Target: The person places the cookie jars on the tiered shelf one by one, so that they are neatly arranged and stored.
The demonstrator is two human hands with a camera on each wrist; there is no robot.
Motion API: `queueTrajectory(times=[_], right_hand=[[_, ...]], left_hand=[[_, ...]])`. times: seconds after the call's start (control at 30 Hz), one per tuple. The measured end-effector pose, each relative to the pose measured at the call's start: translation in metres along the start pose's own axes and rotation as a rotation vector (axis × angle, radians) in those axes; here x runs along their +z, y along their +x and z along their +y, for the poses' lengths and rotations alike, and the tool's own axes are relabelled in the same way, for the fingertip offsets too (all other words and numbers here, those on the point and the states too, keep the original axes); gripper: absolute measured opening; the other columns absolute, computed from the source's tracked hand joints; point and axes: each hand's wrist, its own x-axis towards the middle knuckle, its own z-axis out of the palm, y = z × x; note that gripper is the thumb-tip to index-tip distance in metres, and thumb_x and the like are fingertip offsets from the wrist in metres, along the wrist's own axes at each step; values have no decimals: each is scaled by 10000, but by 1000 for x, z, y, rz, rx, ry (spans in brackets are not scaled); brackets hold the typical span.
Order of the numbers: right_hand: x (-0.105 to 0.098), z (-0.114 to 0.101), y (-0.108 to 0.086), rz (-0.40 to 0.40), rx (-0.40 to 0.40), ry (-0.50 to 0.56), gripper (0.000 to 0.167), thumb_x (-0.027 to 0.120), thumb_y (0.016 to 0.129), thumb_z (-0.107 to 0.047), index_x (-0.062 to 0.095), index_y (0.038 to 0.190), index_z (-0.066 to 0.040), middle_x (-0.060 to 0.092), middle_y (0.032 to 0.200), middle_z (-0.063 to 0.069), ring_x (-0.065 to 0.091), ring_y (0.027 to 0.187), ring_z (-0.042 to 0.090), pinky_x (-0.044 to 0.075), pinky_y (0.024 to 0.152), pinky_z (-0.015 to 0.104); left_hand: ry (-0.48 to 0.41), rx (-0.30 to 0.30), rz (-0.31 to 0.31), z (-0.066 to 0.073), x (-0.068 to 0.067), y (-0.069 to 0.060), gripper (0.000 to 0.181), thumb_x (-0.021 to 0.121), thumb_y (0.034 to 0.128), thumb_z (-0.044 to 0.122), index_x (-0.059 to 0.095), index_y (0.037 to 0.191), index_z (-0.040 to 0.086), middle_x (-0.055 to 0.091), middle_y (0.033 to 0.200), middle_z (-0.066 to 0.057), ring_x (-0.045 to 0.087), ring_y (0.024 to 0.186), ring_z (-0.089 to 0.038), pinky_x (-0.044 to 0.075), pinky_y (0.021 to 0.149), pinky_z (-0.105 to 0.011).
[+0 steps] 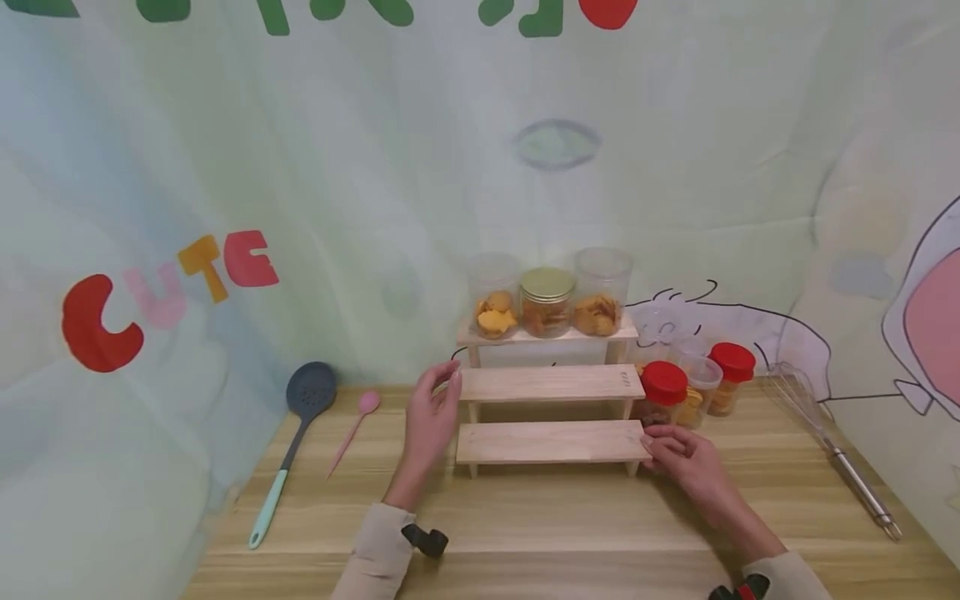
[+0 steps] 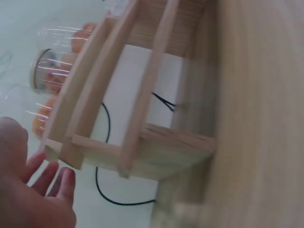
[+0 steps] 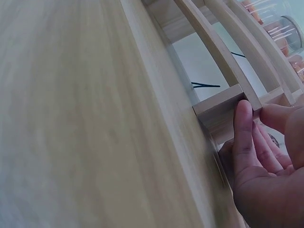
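A three-tier wooden shelf (image 1: 551, 442) stands on the table against the backdrop. On its top tier are a gold-lidded jar (image 1: 547, 304) of brown food and two clear jars, the left jar (image 1: 495, 304) and the right jar (image 1: 597, 308), both holding cookies. My left hand (image 1: 433, 417) is at the left end of the middle tier, its fingers loosely bent with nothing between them; whether they touch the wood I cannot tell. At the right end of the lowest tier, my right hand (image 1: 688, 462) pinches the corner (image 3: 251, 102) between thumb and finger.
Beside the shelf's right end stand two red-lidded jars, one in front (image 1: 664, 387) and one behind (image 1: 732, 371), with a clear jar (image 1: 701, 387) between. A whisk (image 1: 832, 442) lies far right. A slotted spatula (image 1: 300, 433) and a small pink spoon (image 1: 360, 421) lie at left.
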Motion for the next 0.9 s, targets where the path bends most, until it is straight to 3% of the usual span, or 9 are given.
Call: queueTrajectory(times=[0.2, 0.3, 0.37, 0.53, 0.73, 0.9], right_hand=[[-2, 1, 0, -2, -11, -1, 505, 724, 1060, -201, 564, 1435, 97, 823, 1046, -42, 771, 912, 87, 646, 870, 252], [-2, 1, 0, 0, -38, 3, 497, 725, 1059, -186, 566, 1422, 114, 816, 1015, -42, 766, 892, 82, 649, 853, 254], [-2, 1, 0, 7, -53, -16, 492, 726, 1058, -185, 571, 1415, 116, 809, 991, -53, 759, 881, 73, 648, 838, 249], [-9, 0, 0, 55, -87, -112, 474, 756, 1042, -262, 639, 1365, 65, 799, 951, -63, 733, 840, 92, 642, 796, 255], [-27, -4, 1, 176, -156, -118, 396, 750, 1042, -356, 713, 1280, -42, 777, 940, -85, 685, 831, 88, 626, 770, 238], [-38, -17, -4, 277, -267, -166, 362, 737, 1053, -310, 705, 1271, -24, 788, 924, -131, 698, 790, 68, 610, 755, 194]], left_hand=[[103, -171, -74, -16, -10, -24, 380, 561, 1150, 272, 655, 1363, -29, 701, 1360, -222, 716, 1244, -382, 601, 1053, -492], [146, -220, -124, -23, -13, -33, 337, 584, 1139, 257, 698, 1295, -20, 737, 1276, -211, 752, 1152, -334, 630, 982, -367], [149, -216, -160, -27, -14, -38, 271, 632, 1112, 208, 726, 1239, -13, 759, 1227, -198, 755, 1119, -297, 624, 937, -285], [72, -208, -193, -31, -14, -43, 175, 733, 1035, 98, 753, 1180, 2, 773, 1202, -179, 760, 1111, -283, 584, 878, -173], [-21, -285, -170, -34, -12, -46, 231, 746, 1026, 94, 747, 1223, -26, 755, 1284, -211, 757, 1139, -282, 569, 851, -149], [-57, -337, -169, -36, -14, -45, 283, 759, 1023, 134, 744, 1266, -11, 744, 1304, -207, 753, 1135, -251, 569, 856, -157]])
